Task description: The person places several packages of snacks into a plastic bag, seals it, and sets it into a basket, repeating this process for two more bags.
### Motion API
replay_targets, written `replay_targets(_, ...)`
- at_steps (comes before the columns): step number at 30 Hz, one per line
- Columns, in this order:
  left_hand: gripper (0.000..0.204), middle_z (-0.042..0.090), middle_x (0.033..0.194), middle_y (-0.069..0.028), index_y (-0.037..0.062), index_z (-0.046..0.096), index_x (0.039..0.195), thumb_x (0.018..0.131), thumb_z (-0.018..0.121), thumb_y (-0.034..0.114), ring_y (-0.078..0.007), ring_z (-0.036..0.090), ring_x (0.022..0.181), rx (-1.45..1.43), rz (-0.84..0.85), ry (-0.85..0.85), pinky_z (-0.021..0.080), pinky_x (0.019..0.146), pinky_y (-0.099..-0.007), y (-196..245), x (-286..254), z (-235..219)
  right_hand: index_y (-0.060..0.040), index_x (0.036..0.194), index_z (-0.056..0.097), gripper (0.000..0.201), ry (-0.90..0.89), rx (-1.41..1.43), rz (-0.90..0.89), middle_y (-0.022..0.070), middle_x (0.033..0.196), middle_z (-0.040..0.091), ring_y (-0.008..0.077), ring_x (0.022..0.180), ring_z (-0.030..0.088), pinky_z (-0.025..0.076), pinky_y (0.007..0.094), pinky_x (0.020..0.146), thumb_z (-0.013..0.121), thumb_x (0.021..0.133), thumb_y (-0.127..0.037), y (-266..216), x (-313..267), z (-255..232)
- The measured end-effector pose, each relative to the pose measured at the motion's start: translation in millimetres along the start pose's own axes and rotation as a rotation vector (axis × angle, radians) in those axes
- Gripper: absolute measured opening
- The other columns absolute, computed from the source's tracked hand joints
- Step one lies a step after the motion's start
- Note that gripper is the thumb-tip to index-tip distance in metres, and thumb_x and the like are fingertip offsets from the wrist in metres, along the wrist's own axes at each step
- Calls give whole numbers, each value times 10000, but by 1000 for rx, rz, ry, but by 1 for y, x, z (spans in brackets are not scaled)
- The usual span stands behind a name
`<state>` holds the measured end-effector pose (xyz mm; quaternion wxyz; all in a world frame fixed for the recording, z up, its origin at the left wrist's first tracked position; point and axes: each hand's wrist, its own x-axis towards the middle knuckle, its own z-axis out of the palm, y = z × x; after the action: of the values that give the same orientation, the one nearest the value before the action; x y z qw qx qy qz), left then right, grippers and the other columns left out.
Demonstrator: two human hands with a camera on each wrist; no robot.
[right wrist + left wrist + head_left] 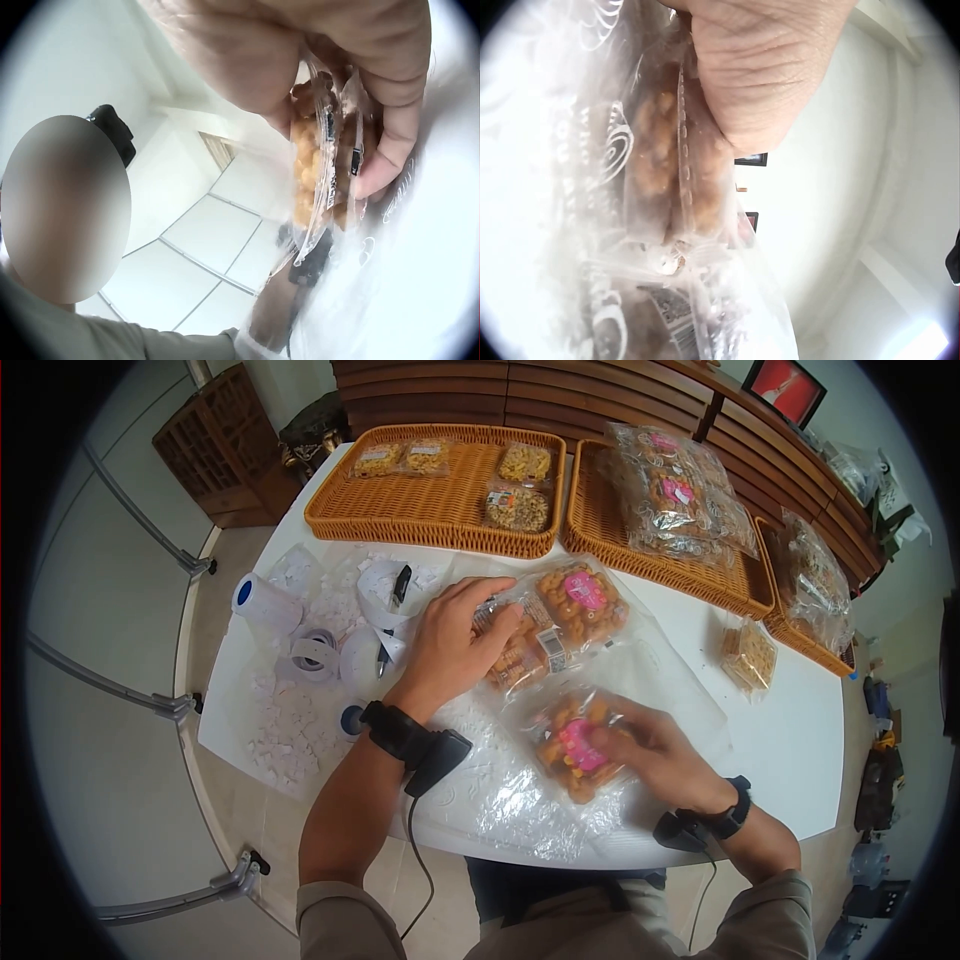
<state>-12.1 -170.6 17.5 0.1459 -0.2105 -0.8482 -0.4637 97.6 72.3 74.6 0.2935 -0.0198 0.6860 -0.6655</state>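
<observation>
In the head view, the left hand (455,645) holds a clear snack packet with a barcode label (515,660), its thumb and fingers bent over the left side. Beside that lies a packet with a pink label (590,615). Nearer the body, the right hand (665,755) grips another pink-labelled packet (570,760), thumb on top. A large clear printed bag (525,810) spreads underneath. The left wrist view has the left hand (761,67) against a packet (652,161). In the right wrist view, the right hand (352,67) pinches packaged snacks (307,169) between thumb and fingers; some fingertips are hidden.
Wicker trays stand along the back: the left one (435,538) holds several packets, the middle one (670,575) a bagged pile. A lone packet (748,657) sits at the right. Left on the table are a label roll (268,605), a tape roll (314,652) and paper scraps (285,735).
</observation>
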Motion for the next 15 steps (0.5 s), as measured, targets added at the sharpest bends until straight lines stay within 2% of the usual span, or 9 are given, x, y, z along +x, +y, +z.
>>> replay_targets(5,312,680,1131,-171,-12,649,1177,925,658,172,-283,661,1033,2,4,-8,499,907,-347,0,0,-1,49,1471,381,584,23,38,26,113,1281,596,143,1144,563,448,272,996,518,1048,-331,3,2,2)
replay_targets(8,314,679,1134,-169,-10,648,1180,926,657,174,-282,661,1031,5,2,-7,500,905,-345,1,0,0,48,1432,424,550,157,17,-60,106,1271,589,148,1141,556,446,283,989,496,1054,-345,9,3,8)
replay_targets(14,314,681,1130,-169,-7,650,1181,924,659,174,-278,663,1032,12,-6,-9,502,905,-343,1,0,0,58,1245,558,431,112,-160,-84,110,1154,603,139,1042,579,487,297,884,519,1046,-323,11,9,3)
replay_targets(15,314,681,1129,-169,-7,651,1181,924,660,173,-277,664,1033,17,-3,-8,502,905,-343,1,0,0,61,1227,567,415,138,-206,-113,127,1130,606,164,1021,594,492,307,870,534,1037,-307,11,9,5)
